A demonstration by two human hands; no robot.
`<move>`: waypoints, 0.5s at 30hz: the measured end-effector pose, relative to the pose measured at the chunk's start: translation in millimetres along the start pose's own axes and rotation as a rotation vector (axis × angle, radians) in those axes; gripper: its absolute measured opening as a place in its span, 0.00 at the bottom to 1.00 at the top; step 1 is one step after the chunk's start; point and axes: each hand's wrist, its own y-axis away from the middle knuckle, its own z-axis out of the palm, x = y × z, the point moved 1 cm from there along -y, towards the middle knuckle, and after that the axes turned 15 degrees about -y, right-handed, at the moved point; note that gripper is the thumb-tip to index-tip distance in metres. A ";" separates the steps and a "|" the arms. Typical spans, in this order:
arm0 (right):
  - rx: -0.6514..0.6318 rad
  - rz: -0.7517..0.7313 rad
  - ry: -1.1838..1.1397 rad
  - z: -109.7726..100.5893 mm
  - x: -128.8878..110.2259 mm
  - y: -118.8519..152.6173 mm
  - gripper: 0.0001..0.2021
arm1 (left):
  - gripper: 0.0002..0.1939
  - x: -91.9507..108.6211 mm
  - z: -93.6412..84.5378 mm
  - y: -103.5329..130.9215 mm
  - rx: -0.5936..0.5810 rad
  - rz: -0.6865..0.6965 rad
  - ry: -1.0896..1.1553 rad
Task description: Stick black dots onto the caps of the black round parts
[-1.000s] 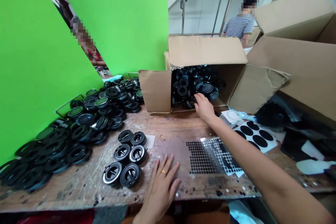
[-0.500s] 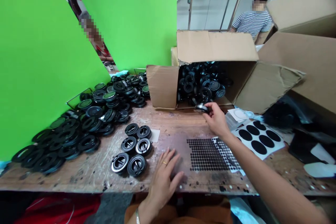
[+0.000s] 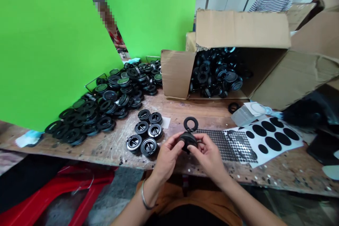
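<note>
Near the table's front edge, both my hands hold one black round piece [image 3: 187, 140]. A flat black ring [image 3: 191, 124] stands out from its far side, apparently joined by a small hinge. My left hand [image 3: 168, 153] grips the left side with its thumb on top. From the right, my right hand [image 3: 209, 153] pinches the same piece, its thumb on the near face. The underside is hidden by my fingers. Just left of my hands sit several similar round pieces [image 3: 141, 127] in two columns, each with a bar across the middle.
A large pile of black round parts [image 3: 106, 106] lies along the green panel [image 3: 53, 42]. An open cardboard box [image 3: 176, 74] on its side holds more. Dot sheets [image 3: 217, 143] and a white sheet of black circles [image 3: 272, 155] lie to the right. Behind stands a person [image 3: 275, 0].
My right hand has come back from the front of the box with the round piece. My left hand has risen off the table to hold it too. The ring now stands out from the piece.
</note>
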 end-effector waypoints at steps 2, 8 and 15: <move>-0.019 -0.107 0.183 4.4 3.2 12.7 0.13 | 0.21 -3.8 -3.0 5.9 -0.007 -0.062 0.096; -0.271 -0.203 0.360 -22.8 0.5 14.9 0.08 | 0.16 -7.7 -16.6 5.2 0.237 -0.195 0.290; -0.250 -0.075 0.881 -81.2 14.0 -35.5 0.06 | 0.17 -3.0 -9.5 -6.6 0.222 -0.213 0.313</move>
